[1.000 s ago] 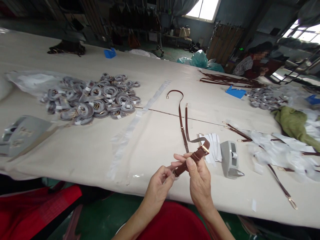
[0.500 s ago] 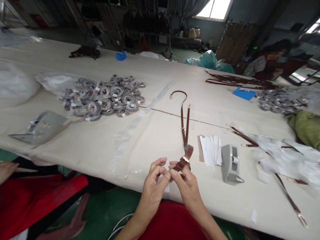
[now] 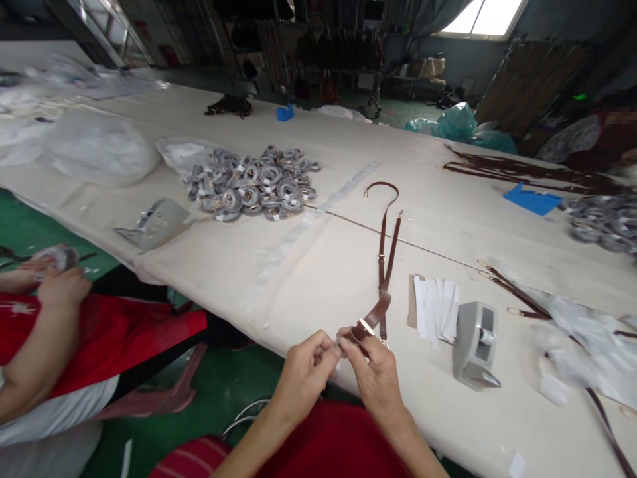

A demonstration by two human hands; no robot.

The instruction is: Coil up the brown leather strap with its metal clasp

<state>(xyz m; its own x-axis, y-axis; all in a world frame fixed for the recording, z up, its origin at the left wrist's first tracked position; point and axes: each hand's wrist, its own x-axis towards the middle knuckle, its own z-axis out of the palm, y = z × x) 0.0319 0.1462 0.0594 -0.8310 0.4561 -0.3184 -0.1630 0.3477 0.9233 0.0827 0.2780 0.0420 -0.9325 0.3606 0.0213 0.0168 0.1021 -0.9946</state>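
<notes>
A thin brown leather strap (image 3: 381, 265) with gold-coloured fittings lies along the cream table, a clip at its far end. Its near end, with a gold buckle (image 3: 366, 326), rises into my hands at the table's front edge. My left hand (image 3: 303, 372) pinches the strap's tip between thumb and fingers. My right hand (image 3: 373, 378) grips the strap just below the buckle, and the fingers hide part of the leather. Nearest on the right lie white paper slips (image 3: 435, 309) and a grey tape dispenser (image 3: 475, 345).
A pile of plastic-wrapped coiled straps (image 3: 253, 187) sits at left, and another (image 3: 604, 226) at right. Loose straps and plastic sheeting (image 3: 587, 338) lie on the right. A co-worker's arm (image 3: 44, 338) shows past the table's left edge.
My view has swung left, bringing the co-worker into sight. My hands have drawn closer together and lower, and the strap's buckle end now tilts up toward the table's far side.
</notes>
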